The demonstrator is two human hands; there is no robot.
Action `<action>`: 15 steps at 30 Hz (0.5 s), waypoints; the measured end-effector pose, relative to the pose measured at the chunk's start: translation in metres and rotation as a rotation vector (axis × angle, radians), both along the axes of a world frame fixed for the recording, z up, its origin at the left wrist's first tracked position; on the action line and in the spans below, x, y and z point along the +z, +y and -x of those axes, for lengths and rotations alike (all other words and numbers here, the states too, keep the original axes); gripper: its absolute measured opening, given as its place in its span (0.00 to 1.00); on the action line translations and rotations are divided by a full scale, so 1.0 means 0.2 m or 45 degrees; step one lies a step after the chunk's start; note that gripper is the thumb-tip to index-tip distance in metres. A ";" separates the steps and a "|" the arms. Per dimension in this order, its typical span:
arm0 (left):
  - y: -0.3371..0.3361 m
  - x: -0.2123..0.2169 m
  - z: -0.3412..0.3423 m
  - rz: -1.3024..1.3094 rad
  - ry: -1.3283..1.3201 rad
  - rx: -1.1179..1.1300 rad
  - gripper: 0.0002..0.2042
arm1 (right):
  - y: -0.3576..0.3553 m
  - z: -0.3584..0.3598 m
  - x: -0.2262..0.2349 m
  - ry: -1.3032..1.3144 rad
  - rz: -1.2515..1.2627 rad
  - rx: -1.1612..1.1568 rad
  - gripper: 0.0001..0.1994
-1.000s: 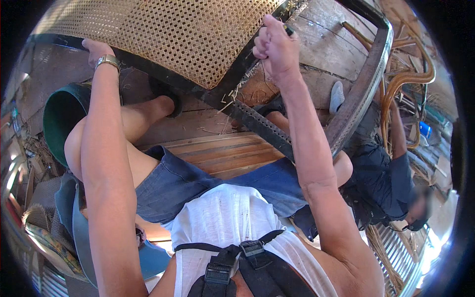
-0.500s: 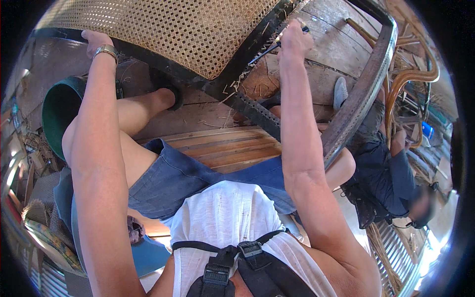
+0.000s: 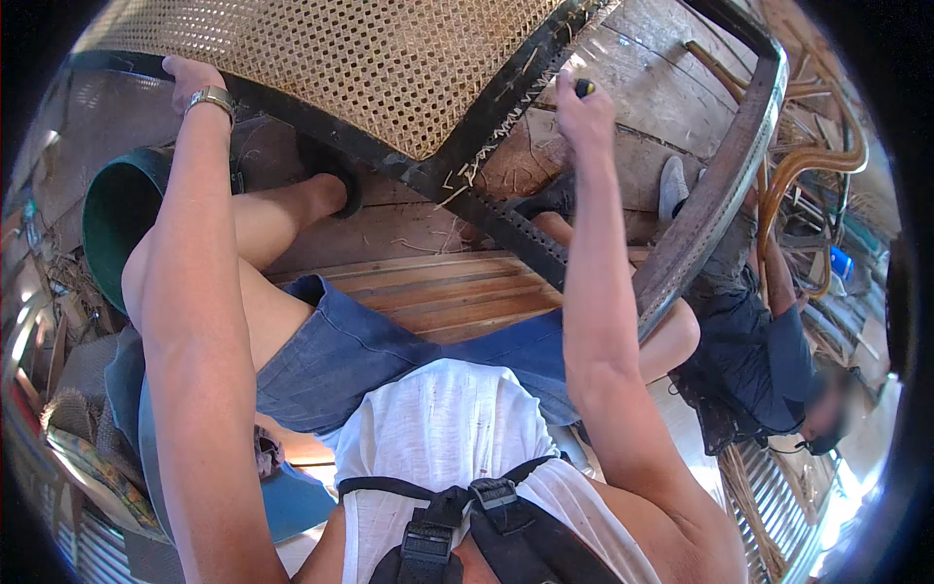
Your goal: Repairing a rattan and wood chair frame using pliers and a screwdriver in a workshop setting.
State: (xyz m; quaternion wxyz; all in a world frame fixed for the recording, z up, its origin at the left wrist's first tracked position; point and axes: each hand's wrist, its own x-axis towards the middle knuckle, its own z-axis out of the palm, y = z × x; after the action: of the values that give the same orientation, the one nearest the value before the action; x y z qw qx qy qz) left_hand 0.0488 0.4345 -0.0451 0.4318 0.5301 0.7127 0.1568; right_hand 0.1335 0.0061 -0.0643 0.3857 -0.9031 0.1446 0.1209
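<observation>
A dark chair frame (image 3: pixel 302 121) with a woven cane panel (image 3: pixel 389 68) lies across my knees. My left hand (image 3: pixel 193 80) grips the frame's edge at the upper left, fingers curled around the rail. My right hand (image 3: pixel 586 112) is closed around a screwdriver-like tool, and its yellow and black handle end (image 3: pixel 584 88) shows above the fist. The shaft is hidden now. This hand is just right of the panel's side rail, apart from it. Loose cane ends (image 3: pixel 498 131) stick out along that rail and its corner.
A curved dark chair part (image 3: pixel 715 195) with a row of holes rises on the right. Below lies a slatted wooden seat (image 3: pixel 438 292). A green bucket (image 3: pixel 122 200) stands at the left. Another person (image 3: pixel 749 341) sits at the right, near bent brown chair parts (image 3: pixel 812 156).
My right hand has pulled down and back from the side rail, and the tool's shaft has gone out of sight. My left hand keeps its grip on the frame.
</observation>
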 end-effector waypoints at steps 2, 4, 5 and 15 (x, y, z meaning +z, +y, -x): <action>-0.02 -0.01 -0.03 0.026 -0.021 0.004 0.49 | -0.06 0.05 0.25 -0.132 0.452 0.400 0.28; -0.01 -0.03 -0.04 0.021 -0.047 -0.031 0.49 | -0.06 0.16 0.37 0.004 0.360 0.431 0.30; -0.02 -0.04 -0.05 0.035 -0.054 -0.037 0.49 | -0.06 0.20 0.39 0.150 0.261 0.450 0.32; -0.04 -0.02 -0.05 0.073 -0.051 -0.009 0.48 | 0.01 0.30 0.31 0.297 0.092 0.798 0.24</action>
State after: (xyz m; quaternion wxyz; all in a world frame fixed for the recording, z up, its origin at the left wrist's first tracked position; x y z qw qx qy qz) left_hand 0.0597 0.4259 -0.0499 0.4617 0.5167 0.7062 0.1454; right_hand 0.0738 0.0088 -0.0022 0.2785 -0.8968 -0.0930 0.3309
